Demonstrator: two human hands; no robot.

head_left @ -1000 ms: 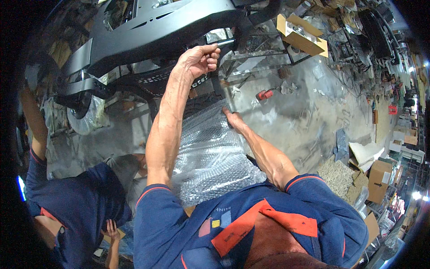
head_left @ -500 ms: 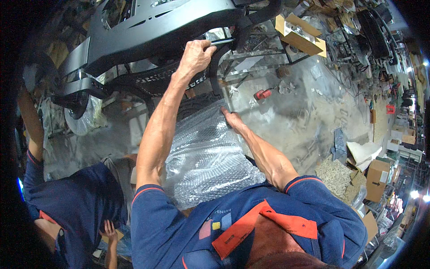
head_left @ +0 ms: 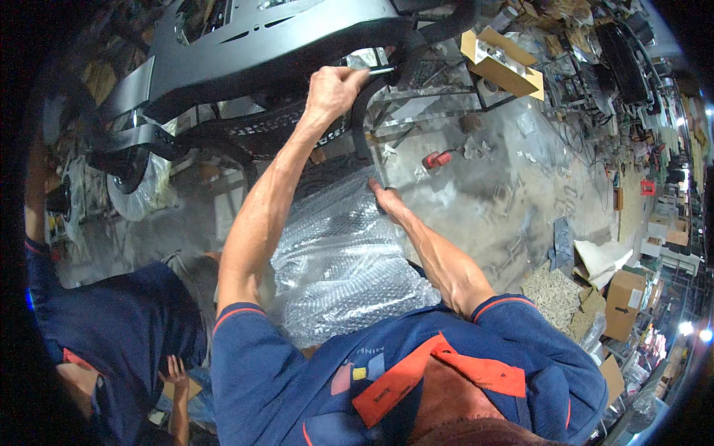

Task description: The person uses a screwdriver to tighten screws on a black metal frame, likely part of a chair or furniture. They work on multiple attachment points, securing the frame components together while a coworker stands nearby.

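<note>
The floor (head_left: 513, 223) was grey, smudged with darker patches and faint marks. On it lay a red tool (head_left: 437, 159), with crumpled plastic (head_left: 477, 149) just to its right. Further right, dark cables (head_left: 571, 140) trailed across the surface. Lower down lay a blue sheet (head_left: 561, 241), a bent white sheet (head_left: 602, 260) beside it, and a speckled sheet (head_left: 549, 292) nearer the person. A brown carton (head_left: 625, 303) stood to the right of these; whether it touched the floor directly could not be told.
</note>
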